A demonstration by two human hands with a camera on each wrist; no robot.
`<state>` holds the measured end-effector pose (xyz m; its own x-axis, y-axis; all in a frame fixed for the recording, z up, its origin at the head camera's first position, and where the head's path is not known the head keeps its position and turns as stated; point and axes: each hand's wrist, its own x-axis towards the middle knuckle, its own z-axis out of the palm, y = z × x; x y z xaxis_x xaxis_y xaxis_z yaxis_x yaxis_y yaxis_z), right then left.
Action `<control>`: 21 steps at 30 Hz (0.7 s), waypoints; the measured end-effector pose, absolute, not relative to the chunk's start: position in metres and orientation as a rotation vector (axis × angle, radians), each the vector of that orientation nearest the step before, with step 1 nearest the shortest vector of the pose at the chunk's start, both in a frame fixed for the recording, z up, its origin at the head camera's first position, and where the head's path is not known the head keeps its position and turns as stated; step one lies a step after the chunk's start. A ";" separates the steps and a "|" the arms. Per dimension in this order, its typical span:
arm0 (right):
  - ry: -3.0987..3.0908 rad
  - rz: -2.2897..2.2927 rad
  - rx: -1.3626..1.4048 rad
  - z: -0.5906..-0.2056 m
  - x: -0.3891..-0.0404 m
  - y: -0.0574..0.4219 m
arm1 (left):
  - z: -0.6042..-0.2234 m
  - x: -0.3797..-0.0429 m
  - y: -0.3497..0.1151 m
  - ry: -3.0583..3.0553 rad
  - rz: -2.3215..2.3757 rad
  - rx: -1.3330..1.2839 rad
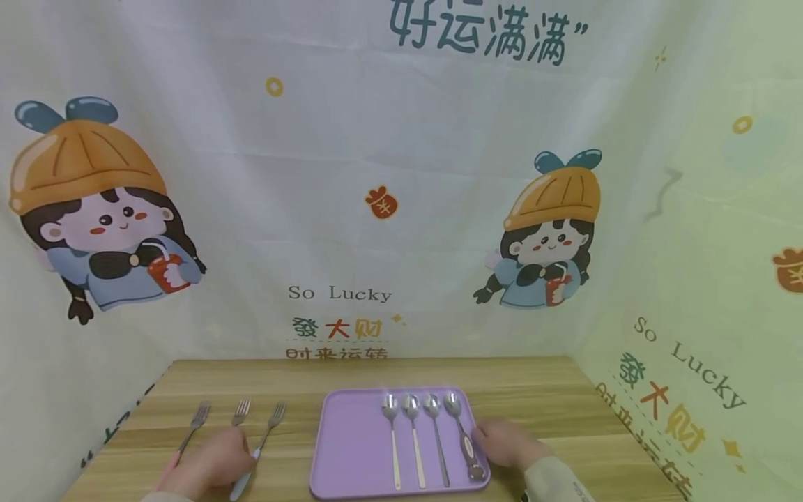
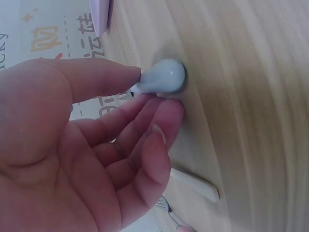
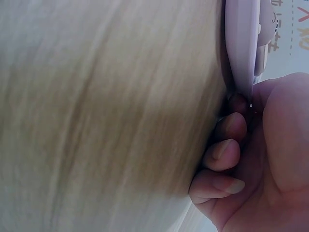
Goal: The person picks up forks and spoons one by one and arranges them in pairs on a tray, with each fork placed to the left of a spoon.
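My left hand (image 1: 221, 457) is at the left of the table, its thumb and fingers pinching the light blue handle (image 2: 166, 77) of a fork (image 1: 274, 417). Beside it lies a middle fork (image 1: 241, 411), mostly covered by the hand in the head view; a cream handle (image 2: 195, 184) shows below the fingers in the left wrist view. Farther left is a fork with a pink handle (image 1: 199, 417). At the right edge of a purple tray (image 1: 351, 446), my right hand (image 1: 507, 444) grips the rim, fingers curled at its side.
Several metal spoons (image 1: 410, 411) lie side by side on the tray's right half. The rightmost spoon has a brown bear-shaped handle (image 1: 469, 457). A printed cloth (image 1: 326, 230) hangs behind and beside the wooden table (image 1: 533, 390).
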<state>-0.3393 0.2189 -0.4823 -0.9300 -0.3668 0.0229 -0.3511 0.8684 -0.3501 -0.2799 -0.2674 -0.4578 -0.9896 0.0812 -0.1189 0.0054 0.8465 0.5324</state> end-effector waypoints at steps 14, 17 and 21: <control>3.005 -0.567 -0.584 -0.482 -0.338 0.217 | -0.456 -0.283 -0.266 2.819 0.903 -0.065; 3.014 -0.556 -0.576 -0.483 -0.338 0.217 | -0.458 -0.283 -0.267 2.811 0.930 -0.088; 3.013 -0.552 -0.567 -0.484 -0.338 0.218 | -0.462 -0.285 -0.267 2.808 0.964 -0.118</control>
